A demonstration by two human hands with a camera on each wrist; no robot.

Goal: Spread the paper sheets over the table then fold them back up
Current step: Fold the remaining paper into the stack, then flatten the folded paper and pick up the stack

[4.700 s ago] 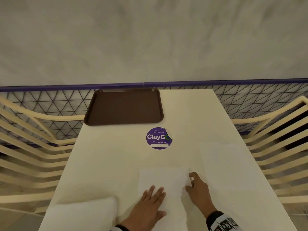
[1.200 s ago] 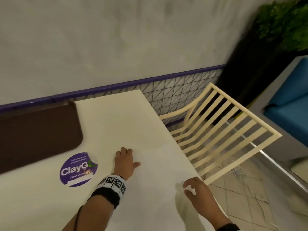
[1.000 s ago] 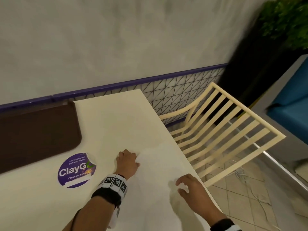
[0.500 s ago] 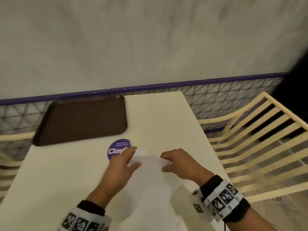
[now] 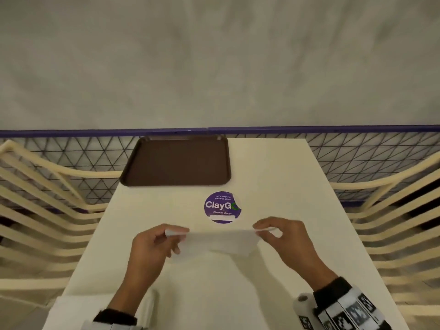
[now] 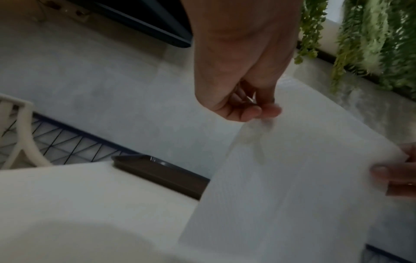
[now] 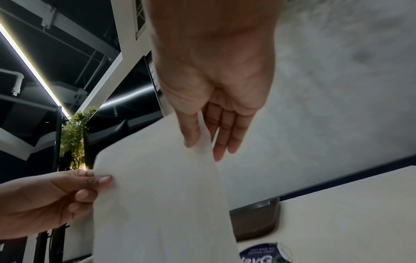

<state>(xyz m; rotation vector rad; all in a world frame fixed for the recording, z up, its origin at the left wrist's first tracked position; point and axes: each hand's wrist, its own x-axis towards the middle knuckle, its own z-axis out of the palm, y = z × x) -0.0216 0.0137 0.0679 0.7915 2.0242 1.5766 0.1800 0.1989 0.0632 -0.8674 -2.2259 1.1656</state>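
Note:
A thin white paper sheet (image 5: 221,241) hangs above the middle of the cream table (image 5: 273,177), held up by its two top corners. My left hand (image 5: 152,244) pinches the left corner between thumb and fingers, and the left wrist view shows that hand (image 6: 245,106) gripping the sheet (image 6: 292,195). My right hand (image 5: 283,234) pinches the right corner; in the right wrist view its thumb and fingers (image 7: 202,135) clamp the sheet's edge (image 7: 162,204). A white folded stack (image 5: 95,310) lies at the near left, partly hidden by my forearm.
A brown tray (image 5: 176,160) sits at the table's far left, with a round purple sticker (image 5: 221,207) just beyond the sheet. Cream slatted chairs (image 5: 42,210) flank both sides. A purple-railed mesh fence (image 5: 357,148) runs behind the table, before a grey wall.
My hands were on a sheet at the table's right side. They have brought it to the middle and lifted it, each hand now pinching a top corner.

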